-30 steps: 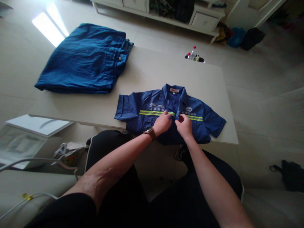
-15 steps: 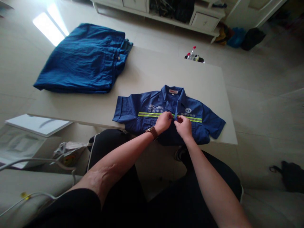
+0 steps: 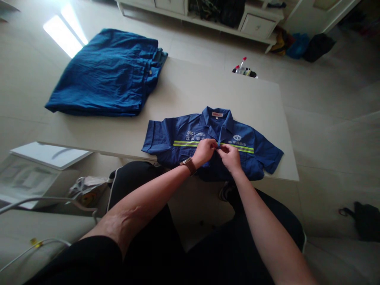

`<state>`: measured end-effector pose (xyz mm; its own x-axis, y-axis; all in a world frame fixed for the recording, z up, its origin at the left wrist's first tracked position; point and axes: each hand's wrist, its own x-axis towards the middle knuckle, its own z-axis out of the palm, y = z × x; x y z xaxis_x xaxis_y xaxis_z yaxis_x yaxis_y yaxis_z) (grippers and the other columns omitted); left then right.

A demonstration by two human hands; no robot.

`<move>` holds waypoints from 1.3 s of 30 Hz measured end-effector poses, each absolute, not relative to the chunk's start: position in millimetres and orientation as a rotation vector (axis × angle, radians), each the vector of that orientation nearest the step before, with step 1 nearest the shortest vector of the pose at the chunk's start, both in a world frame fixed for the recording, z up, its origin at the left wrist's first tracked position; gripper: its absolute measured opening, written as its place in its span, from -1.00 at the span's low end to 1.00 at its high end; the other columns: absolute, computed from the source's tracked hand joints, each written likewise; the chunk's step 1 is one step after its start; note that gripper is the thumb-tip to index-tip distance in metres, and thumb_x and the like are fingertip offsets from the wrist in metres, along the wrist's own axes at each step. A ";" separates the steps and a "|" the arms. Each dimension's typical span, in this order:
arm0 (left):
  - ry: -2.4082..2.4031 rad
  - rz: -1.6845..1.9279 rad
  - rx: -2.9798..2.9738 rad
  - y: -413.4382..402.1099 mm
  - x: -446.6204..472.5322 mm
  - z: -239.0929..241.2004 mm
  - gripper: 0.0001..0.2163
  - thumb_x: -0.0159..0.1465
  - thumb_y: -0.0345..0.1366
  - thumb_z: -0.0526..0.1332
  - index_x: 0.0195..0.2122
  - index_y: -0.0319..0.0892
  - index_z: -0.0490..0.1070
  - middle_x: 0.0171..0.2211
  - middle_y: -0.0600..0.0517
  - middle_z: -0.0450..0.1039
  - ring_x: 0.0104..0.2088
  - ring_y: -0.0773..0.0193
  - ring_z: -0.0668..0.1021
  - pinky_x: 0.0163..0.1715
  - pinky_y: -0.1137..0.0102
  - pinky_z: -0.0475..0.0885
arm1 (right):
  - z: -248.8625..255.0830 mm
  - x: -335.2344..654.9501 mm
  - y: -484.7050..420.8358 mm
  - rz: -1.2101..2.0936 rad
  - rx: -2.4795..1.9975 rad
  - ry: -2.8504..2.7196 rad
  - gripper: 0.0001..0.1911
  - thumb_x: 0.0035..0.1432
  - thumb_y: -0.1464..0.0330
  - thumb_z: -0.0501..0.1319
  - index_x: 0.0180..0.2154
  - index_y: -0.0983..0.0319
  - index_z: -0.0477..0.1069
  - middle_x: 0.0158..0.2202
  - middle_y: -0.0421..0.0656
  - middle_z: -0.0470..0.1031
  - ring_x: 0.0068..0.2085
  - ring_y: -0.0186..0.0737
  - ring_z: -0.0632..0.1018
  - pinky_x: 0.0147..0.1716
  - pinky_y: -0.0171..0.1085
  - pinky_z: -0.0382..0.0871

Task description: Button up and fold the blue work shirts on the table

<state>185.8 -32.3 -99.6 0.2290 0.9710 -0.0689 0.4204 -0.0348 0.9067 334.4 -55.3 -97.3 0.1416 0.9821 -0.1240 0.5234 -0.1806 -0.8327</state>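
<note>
A dark blue short-sleeved work shirt (image 3: 184, 128) lies front up across the near edge of the white table (image 3: 252, 97), its collar pointing away from me and a yellow-and-silver stripe across its chest. At the front opening, just level with the stripe, my left hand (image 3: 205, 151) pinches the cloth. My right hand (image 3: 230, 156) grips the other side of the opening, fingertips almost touching those of the left. Whatever button lies between the fingers is too small to make out. A brown-strapped watch (image 3: 189, 164) is on my left wrist.
A folded pile of blue cloth (image 3: 101, 75) rests at the table's left end. Red-capped bottles (image 3: 243, 65) stand beyond the far edge. A white cabinet (image 3: 258, 27) is at the back, and a clear-sided box (image 3: 32, 170) is at the left.
Both hands stay at the shirt's front opening, with the fingertips drawn slightly closer together. The whole view has shifted a little.
</note>
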 end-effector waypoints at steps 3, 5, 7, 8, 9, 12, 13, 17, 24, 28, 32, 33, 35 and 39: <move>1.359 0.771 1.512 -32.0 184.8 -98.7 -0.81 0.15 -0.57 0.22 -0.36 -0.24 0.61 -0.41 -0.01 0.60 -0.35 0.30 0.58 -0.27 0.46 0.41 | -100.7 338.2 -53.1 0.988 -1.746 -1.434 -0.70 0.09 0.14 0.16 -0.39 0.23 0.50 -0.45 -0.14 0.53 -0.43 -0.18 0.51 -0.37 -0.24 0.40; 1.370 0.768 1.434 -31.8 184.8 -99.4 -0.83 0.14 -0.56 0.23 -0.35 -0.26 0.61 -0.43 0.00 0.59 -0.37 0.31 0.56 -0.32 0.48 0.39 | -102.9 341.5 -51.3 0.941 -1.731 -1.485 -0.74 0.08 0.18 0.17 -0.38 0.23 0.51 -0.39 -0.12 0.55 -0.38 -0.17 0.53 -0.31 -0.22 0.42; 1.363 0.757 1.357 -31.7 185.2 -100.6 -0.85 0.13 -0.53 0.26 -0.34 -0.28 0.62 -0.45 0.01 0.57 -0.40 0.33 0.54 -0.38 0.49 0.34 | -104.2 343.9 -50.1 0.862 -1.731 -1.570 -0.80 0.04 0.24 0.22 -0.39 0.24 0.51 -0.36 -0.11 0.55 -0.33 -0.17 0.53 -0.24 -0.21 0.42; 1.356 0.750 1.318 -31.8 185.5 -101.1 -0.86 0.13 -0.52 0.26 -0.33 -0.29 0.62 -0.45 0.02 0.56 -0.41 0.34 0.52 -0.40 0.50 0.31 | -104.4 344.5 -49.9 0.828 -1.734 -1.605 -0.84 0.03 0.27 0.23 -0.40 0.24 0.50 -0.36 -0.11 0.54 -0.32 -0.17 0.52 -0.23 -0.20 0.41; 1.349 0.743 1.277 -31.8 185.8 -101.4 -0.87 0.13 -0.49 0.27 -0.34 -0.29 0.62 -0.47 0.02 0.55 -0.44 0.36 0.50 -0.43 0.50 0.29 | -104.1 344.4 -49.9 0.804 -1.736 -1.632 -0.86 0.04 0.30 0.23 -0.41 0.23 0.49 -0.36 -0.11 0.52 -0.32 -0.17 0.51 -0.22 -0.20 0.40; 1.320 0.739 1.151 -32.1 186.2 -100.9 -0.89 0.15 -0.37 0.30 -0.39 -0.31 0.60 -0.51 0.04 0.52 -0.49 0.39 0.44 -0.46 0.49 0.24 | -101.5 341.4 -51.6 0.743 -1.729 -1.698 -0.93 0.06 0.37 0.20 -0.41 0.22 0.45 -0.35 -0.11 0.49 -0.31 -0.18 0.49 -0.22 -0.21 0.39; 1.306 0.747 1.115 -32.1 186.2 -100.3 -0.88 0.14 -0.34 0.34 -0.40 -0.31 0.59 -0.52 0.04 0.51 -0.50 0.39 0.43 -0.46 0.49 0.24 | -100.3 339.9 -52.4 0.723 -1.723 -1.715 -0.94 0.07 0.38 0.19 -0.41 0.21 0.43 -0.34 -0.11 0.48 -0.31 -0.18 0.49 -0.23 -0.21 0.39; 1.289 0.796 1.020 -32.2 186.6 -99.4 -0.93 0.06 -0.43 0.38 -0.43 -0.31 0.53 -0.53 0.08 0.47 -0.50 0.43 0.41 -0.46 0.49 0.22 | -96.0 335.2 -54.3 0.666 -1.679 -1.756 -0.91 0.12 0.37 0.16 -0.43 0.20 0.39 -0.34 -0.12 0.44 -0.29 -0.18 0.47 -0.21 -0.21 0.37; 1.269 0.792 1.047 -33.0 187.4 -99.4 -0.92 0.11 -0.45 0.31 -0.51 -0.28 0.44 -0.57 0.13 0.38 -0.52 0.44 0.35 -0.46 0.48 0.19 | -96.5 338.4 -50.2 0.809 -1.752 -1.551 -0.87 0.05 0.30 0.23 -0.47 0.21 0.41 -0.41 -0.16 0.45 -0.36 -0.22 0.45 -0.23 -0.21 0.36; 1.299 0.739 1.197 -33.8 184.6 -91.8 -0.93 0.15 -0.42 0.30 -0.46 -0.26 0.45 -0.57 0.13 0.39 -0.51 0.42 0.36 -0.47 0.49 0.17 | -102.8 337.7 -48.1 0.955 -1.817 -1.345 -0.85 -0.01 0.26 0.26 -0.46 0.21 0.43 -0.47 -0.20 0.47 -0.39 -0.22 0.45 -0.27 -0.21 0.34; 1.323 0.610 1.290 -32.6 181.6 -86.6 -0.94 0.18 -0.40 0.30 -0.42 -0.26 0.46 -0.58 0.14 0.37 -0.55 0.43 0.33 -0.50 0.49 0.14 | -110.4 335.0 -48.9 1.067 -1.826 -1.173 -0.82 -0.06 0.22 0.27 -0.47 0.20 0.41 -0.52 -0.22 0.44 -0.44 -0.24 0.43 -0.34 -0.23 0.31; 1.321 0.586 1.306 -32.1 180.9 -85.8 -0.94 0.18 -0.39 0.29 -0.42 -0.26 0.46 -0.58 0.14 0.37 -0.55 0.43 0.33 -0.51 0.48 0.14 | -111.9 334.5 -49.3 1.076 -1.825 -1.154 -0.81 -0.07 0.21 0.27 -0.47 0.20 0.41 -0.53 -0.23 0.44 -0.45 -0.25 0.42 -0.35 -0.24 0.31; 1.318 0.537 1.349 -31.0 179.2 -83.8 -0.91 0.18 -0.39 0.29 -0.46 -0.26 0.46 -0.60 0.14 0.36 -0.56 0.43 0.33 -0.51 0.48 0.13 | -114.7 334.2 -50.3 1.072 -1.827 -1.149 -0.80 -0.08 0.19 0.27 -0.46 0.20 0.42 -0.52 -0.22 0.44 -0.45 -0.25 0.42 -0.35 -0.24 0.31; 1.318 0.446 1.436 -30.0 174.7 -76.1 -0.85 0.14 -0.40 0.27 -0.56 -0.26 0.42 -0.66 0.15 0.29 -0.57 0.43 0.29 -0.52 0.48 0.10 | -118.0 333.3 -51.8 1.048 -1.841 -1.162 -0.78 -0.10 0.19 0.28 -0.47 0.21 0.43 -0.48 -0.19 0.49 -0.40 -0.23 0.44 -0.33 -0.25 0.32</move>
<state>174.7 -30.0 -76.1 0.3146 0.8730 -0.3728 0.4678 0.1992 0.8611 333.3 -51.8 -118.0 0.2670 0.9283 -0.2589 0.3526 -0.3441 -0.8702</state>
